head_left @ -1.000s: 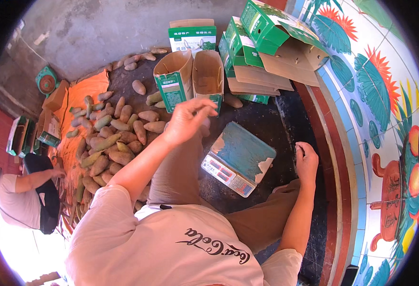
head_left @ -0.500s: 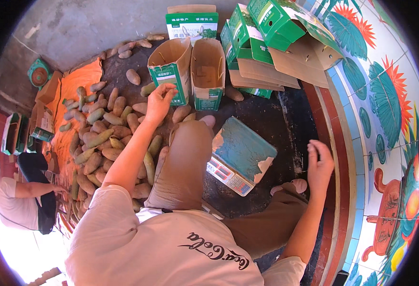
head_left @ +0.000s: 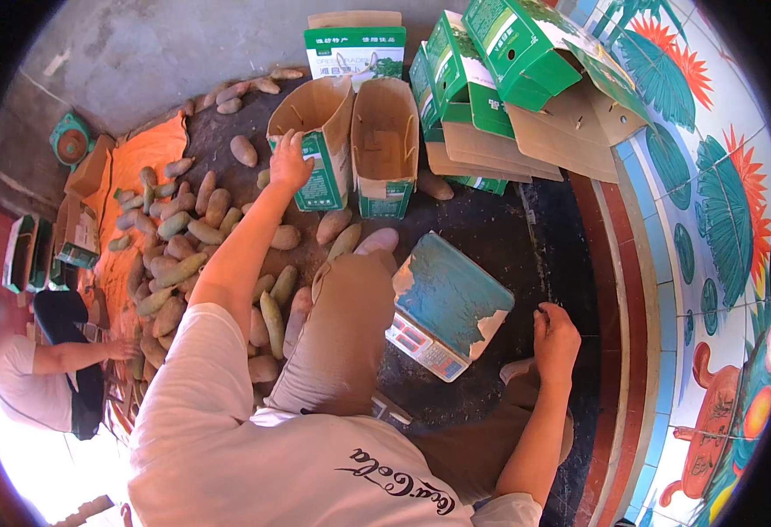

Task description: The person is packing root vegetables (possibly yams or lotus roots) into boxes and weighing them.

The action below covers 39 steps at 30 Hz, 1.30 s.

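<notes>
An open green-and-white carton [head_left: 322, 176], its brown inside showing, stands ahead of me on the floor. My left hand [head_left: 290, 164] is at its near left corner, fingers closed over the top rim and thumb against the front. A second open carton [head_left: 384, 189] stands upright close beside it on the right. Off to the right, over my bent leg, my right hand [head_left: 558, 341] hangs with curled fingers and nothing visible in them. Between my knees lies a blue-topped digital scale [head_left: 456, 294], its plate bare and its keypad facing me.
Dirt-covered long radishes [head_left: 179, 250] lie heaped at the left, partly on an orange sheet [head_left: 153, 145]. Several more cartons [head_left: 526, 53] lean together at the far right. A painted tile wall [head_left: 675, 263] curves along the right side. Another person [head_left: 30, 378] reaches toward the heap.
My left hand has moved left and onto the carton's rim. My right hand has come down and inward, its fingers curling. The other person's hand has shifted a little.
</notes>
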### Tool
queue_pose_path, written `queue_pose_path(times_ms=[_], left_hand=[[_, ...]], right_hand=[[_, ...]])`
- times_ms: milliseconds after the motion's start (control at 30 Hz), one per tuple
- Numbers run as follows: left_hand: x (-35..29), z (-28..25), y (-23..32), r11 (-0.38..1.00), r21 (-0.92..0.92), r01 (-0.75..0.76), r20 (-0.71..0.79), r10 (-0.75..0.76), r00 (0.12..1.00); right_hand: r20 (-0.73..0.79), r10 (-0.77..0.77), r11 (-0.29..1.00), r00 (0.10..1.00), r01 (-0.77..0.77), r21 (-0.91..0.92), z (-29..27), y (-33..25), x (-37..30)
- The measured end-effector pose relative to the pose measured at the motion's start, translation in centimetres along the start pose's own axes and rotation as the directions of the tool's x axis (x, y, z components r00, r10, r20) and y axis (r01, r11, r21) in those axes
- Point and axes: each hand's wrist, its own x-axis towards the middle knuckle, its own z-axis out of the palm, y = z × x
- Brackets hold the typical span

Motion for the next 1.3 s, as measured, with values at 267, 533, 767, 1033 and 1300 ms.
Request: queue_pose_path(times_ms=[267,533,767,1033,1300], left_hand=[[2.1,0.7,0.9,0.913,0.406,-0.035,0.3,-0.098,0.949],[-2.8,1.4,-0.2,0.915,0.356,-0.189,0.494,-0.013,0.869],[-3.3,-5.1,-0.2,0.985,0.174,-0.021,0.374,-0.046,0.926],[-0.7,-15.4,1.1,0.992,-0.118,-0.041,0.135,0.057,0.989],[-1.9,-26.3,13.5,0.91,-0.397,-0.118,-0.001,0.128,0.992]], right_hand=[[0.0,-0.009,1.0,1.0,0.009,0.021,-0.3,-0.1,0.6],[-0.012,-0.03,0.999,0.999,0.03,0.028,-0.8,-0.7,0.7],[-0.077,-0.063,0.994,0.995,0.069,0.083,-1.4,-0.3,-0.1],[-0.132,-0.068,0.985,0.989,0.088,0.148,-2.1,-0.4,-0.6],[-0.18,-0.061,0.98,0.982,0.093,0.178,-3.0,-0.1,-1.4]])
